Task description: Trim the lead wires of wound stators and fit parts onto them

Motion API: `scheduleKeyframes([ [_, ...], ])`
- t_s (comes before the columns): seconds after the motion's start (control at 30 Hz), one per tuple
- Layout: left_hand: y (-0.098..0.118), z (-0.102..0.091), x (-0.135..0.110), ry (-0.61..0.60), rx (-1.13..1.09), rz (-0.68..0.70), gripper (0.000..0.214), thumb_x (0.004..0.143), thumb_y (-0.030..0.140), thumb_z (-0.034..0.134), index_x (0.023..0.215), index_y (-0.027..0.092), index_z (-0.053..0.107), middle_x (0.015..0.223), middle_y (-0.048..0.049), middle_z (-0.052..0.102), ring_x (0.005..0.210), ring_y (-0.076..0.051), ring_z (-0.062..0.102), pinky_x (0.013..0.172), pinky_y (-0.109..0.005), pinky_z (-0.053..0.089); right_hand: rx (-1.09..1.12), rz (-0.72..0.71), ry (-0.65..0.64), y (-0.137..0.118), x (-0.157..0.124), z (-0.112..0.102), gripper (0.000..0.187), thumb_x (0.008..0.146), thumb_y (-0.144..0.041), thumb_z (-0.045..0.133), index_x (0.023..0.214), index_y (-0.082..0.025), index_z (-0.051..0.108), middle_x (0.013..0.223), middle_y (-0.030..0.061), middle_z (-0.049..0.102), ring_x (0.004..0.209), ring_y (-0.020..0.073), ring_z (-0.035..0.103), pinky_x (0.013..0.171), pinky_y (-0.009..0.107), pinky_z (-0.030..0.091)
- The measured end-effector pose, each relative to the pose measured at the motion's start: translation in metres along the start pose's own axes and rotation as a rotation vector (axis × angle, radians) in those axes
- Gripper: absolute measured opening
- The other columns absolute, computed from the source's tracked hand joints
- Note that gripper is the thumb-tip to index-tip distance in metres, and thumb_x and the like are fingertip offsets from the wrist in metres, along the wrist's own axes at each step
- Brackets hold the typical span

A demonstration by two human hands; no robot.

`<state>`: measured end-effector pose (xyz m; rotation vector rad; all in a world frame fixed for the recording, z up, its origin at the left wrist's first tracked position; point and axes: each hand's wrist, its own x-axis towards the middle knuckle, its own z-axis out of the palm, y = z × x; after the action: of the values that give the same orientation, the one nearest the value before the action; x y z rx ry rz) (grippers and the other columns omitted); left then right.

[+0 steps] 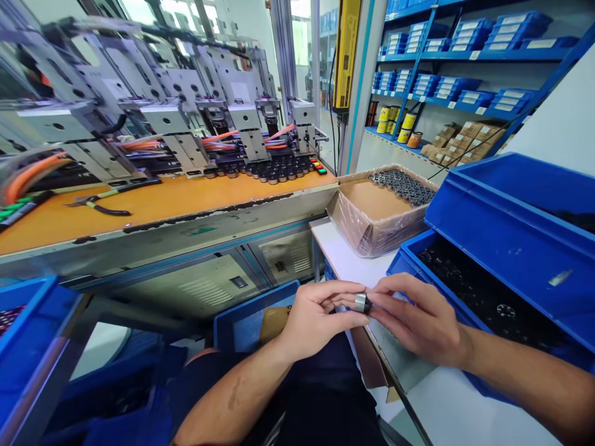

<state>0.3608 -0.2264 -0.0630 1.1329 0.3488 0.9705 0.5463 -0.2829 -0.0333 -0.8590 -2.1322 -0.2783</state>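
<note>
A small silver metal cylinder [361, 302] with a black end piece sits between my two hands, above the edge of the white table. My left hand [313, 319] pinches it between thumb and fingers from the left. From the right, the fingertips of my right hand [421, 319] close on its black end. The fingers partly cover the piece, so its full shape is hidden.
Right of my hands, a blue bin [409, 248] holds black parts, with another blue bin [511, 217] above it. A plastic-lined carton [356, 217] contains rows of round parts. Ahead, pliers [105, 201] lie on the orange bench [195, 198] before a machine [181, 133].
</note>
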Motion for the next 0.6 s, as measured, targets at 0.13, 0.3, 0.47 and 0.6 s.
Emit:
scheduleKeyframes([
  [0.13,0.0018,-0.0023,-0.0003,0.001,-0.008,-0.067,0.038,0.057,0.005,0.086,0.092,0.020,0.079,0.081,-0.0023,0.080,0.071,-0.013,0.075,0.070,-0.017,0.061,-0.026,-0.070,-0.025,0.0042,-0.0025,0.0002,0.022,0.088,-0.009,0.064,0.110,-0.011,0.062,0.096,0.0097,0.065,0.089,0.0163,0.064,0.071,0.028,0.058],
  [0.3,0.0028,-0.0037,0.0002,-0.007,-0.025,-0.130,0.036,0.056,0.004,0.086,0.089,0.018,0.079,0.077,-0.0030,0.079,0.069,-0.014,0.075,0.069,-0.019,0.062,-0.121,-0.266,-0.084,0.0060,-0.0018,-0.0037,0.019,0.094,-0.007,0.050,0.106,-0.004,0.063,0.096,0.0135,0.064,0.092,0.0215,0.063,0.070,0.033,0.058],
  [0.47,0.0015,-0.0045,-0.0001,0.017,-0.076,-0.170,0.037,0.053,0.006,0.088,0.086,0.018,0.080,0.074,-0.0022,0.079,0.066,-0.012,0.074,0.067,-0.017,0.061,-0.045,-0.078,-0.034,0.0010,0.0002,0.0008,0.021,0.090,-0.010,0.062,0.110,-0.008,0.061,0.092,0.0093,0.063,0.082,0.0149,0.062,0.066,0.027,0.057],
  [0.6,0.0007,-0.0061,0.0001,0.013,-0.108,-0.205,0.036,0.053,0.008,0.089,0.086,0.018,0.079,0.073,-0.0015,0.078,0.065,-0.010,0.073,0.067,-0.015,0.059,-0.032,-0.052,-0.050,-0.0016,0.0020,0.0027,0.022,0.089,-0.011,0.064,0.110,-0.006,0.061,0.091,0.0104,0.063,0.081,0.0151,0.062,0.066,0.026,0.056],
])
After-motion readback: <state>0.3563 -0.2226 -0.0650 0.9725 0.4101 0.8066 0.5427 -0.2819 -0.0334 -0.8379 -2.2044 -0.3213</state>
